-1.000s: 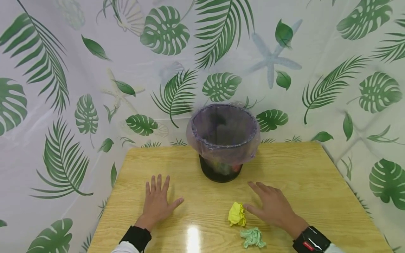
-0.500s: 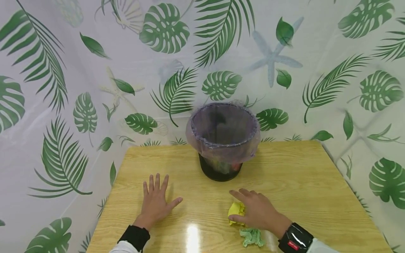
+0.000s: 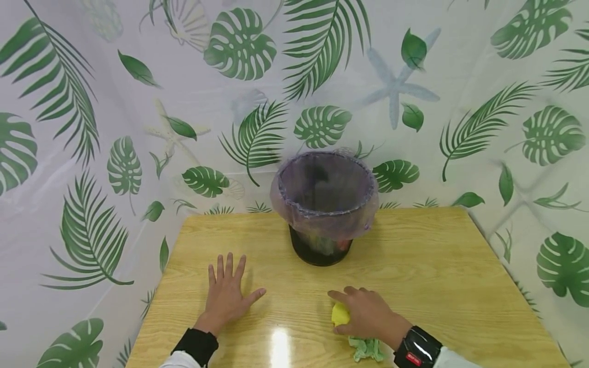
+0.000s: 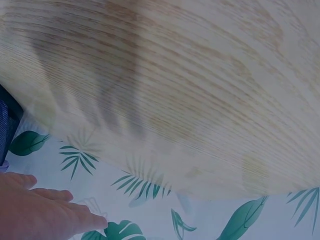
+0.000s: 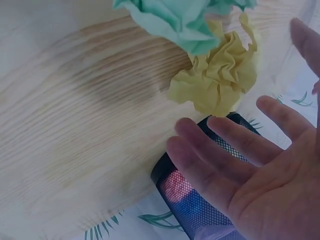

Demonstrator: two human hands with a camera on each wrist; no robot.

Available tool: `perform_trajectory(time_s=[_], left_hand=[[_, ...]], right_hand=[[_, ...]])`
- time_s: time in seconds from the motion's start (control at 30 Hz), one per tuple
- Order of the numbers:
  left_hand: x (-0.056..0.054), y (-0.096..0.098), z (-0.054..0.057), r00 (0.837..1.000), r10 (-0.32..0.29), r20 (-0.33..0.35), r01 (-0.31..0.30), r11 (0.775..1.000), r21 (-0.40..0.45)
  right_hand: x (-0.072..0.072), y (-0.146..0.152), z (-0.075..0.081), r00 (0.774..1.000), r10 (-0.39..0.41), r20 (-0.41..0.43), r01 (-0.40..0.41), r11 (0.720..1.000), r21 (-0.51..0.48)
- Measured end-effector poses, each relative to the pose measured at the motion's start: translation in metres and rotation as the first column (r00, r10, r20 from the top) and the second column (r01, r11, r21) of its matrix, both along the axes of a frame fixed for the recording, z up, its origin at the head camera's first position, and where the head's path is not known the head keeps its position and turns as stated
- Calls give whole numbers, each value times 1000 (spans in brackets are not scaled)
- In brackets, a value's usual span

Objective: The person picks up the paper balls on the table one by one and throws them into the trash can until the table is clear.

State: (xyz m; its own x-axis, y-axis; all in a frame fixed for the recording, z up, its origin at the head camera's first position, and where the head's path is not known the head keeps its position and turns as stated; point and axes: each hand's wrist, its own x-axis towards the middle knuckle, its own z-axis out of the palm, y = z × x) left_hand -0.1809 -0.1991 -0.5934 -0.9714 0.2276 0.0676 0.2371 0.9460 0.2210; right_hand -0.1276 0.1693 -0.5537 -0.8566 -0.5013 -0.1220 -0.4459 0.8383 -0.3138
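A crumpled yellow paper ball lies on the table, partly hidden in the head view by my right hand. That hand hovers over it, thumb and fingers spread to either side. In the right wrist view the yellow paper shows beyond the fingertips, and no grip on it is visible. Just nearer to me lies a crumpled pale green paper ball, partly under the right hand. My left hand is spread flat at the table's left, holding nothing; its fingers show in the left wrist view's lower corner.
A black mesh waste bin with a purple bag over its rim stands at the back middle of the wooden table. Coloured contents show through its mesh. A leaf-printed sheet hangs behind and at both sides.
My right hand has moved left and toward me, from beside the yellow paper ball to over it, covering part of both papers. The left hand has stayed almost in place.
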Motion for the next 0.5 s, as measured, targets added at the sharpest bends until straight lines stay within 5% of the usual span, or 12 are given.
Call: perform_trajectory(time_s=[0.5], left_hand=[[0,1,2,1000,-3,22,3,1000,5]], right_hand=[[-3,-2,-9,999,28,43,-26,999,-40]])
